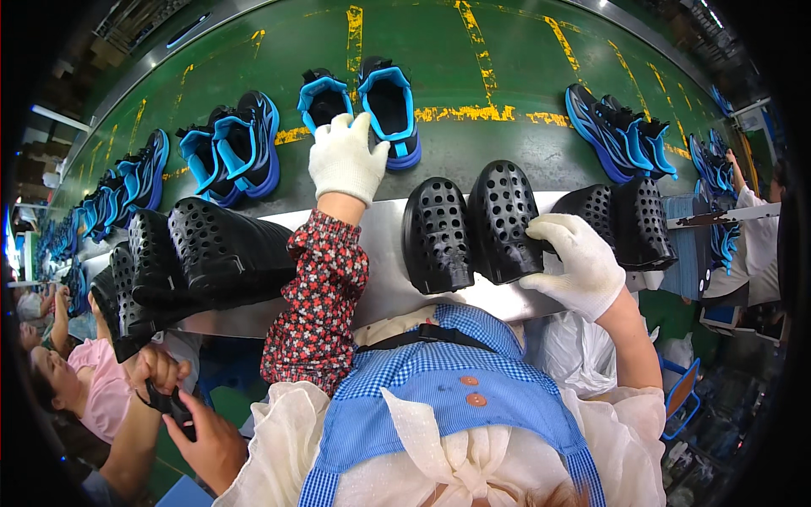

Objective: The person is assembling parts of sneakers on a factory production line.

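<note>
At centre, two blue-and-black shoes (405, 145) stand on the green surface (490, 72), with two black perforated pieces (438, 232) nearer the person. The left hand (347, 159) reaches forward, palm down, fingers at the left shoe's collar; the right hand (579, 264), angled inward, spreads thumb and forefinger at the right piece's edge. Whether either grips, I cannot tell.
</note>
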Available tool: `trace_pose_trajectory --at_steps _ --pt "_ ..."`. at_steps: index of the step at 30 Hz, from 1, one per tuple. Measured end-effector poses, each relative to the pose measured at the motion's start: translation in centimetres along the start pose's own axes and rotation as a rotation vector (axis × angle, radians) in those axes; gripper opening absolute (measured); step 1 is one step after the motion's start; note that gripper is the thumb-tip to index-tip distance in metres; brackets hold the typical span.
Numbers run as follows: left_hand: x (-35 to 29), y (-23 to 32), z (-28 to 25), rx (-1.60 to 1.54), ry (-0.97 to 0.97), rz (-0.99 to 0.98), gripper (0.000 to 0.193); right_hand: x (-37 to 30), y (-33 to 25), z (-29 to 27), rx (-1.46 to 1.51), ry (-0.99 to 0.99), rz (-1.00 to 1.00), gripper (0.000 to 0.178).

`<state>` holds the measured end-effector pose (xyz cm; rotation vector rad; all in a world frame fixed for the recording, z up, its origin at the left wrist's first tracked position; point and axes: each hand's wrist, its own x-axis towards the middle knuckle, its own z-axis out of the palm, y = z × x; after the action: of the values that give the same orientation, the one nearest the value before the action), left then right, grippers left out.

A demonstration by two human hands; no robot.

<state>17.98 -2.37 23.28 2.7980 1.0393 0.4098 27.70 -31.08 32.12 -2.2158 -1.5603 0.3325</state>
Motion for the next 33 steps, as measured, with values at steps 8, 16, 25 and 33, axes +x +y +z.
trace_pose_trajectory --at_steps 8,16,25,33 --pt "-0.9 0.6 -0.9 -0.261 0.073 0.159 0.040 0.1 0.1 -0.9 0.039 0.011 -0.065 0.054" --pt "-2.1 4.2 -3.6 -1.863 -0.407 0.077 0.075 3.8 -3.9 -4.9 0.180 0.147 -0.203 0.058" --pt "-2.4 1.6 -4.6 -2.249 -0.452 -0.141 0.044 11.0 -5.3 -2.8 0.290 -0.054 -0.264 0.051" --pt "-0.8 4.2 -3.3 -2.392 -0.247 -0.039 0.024 14.3 -3.9 -1.6 -0.044 0.043 -0.007 0.040"
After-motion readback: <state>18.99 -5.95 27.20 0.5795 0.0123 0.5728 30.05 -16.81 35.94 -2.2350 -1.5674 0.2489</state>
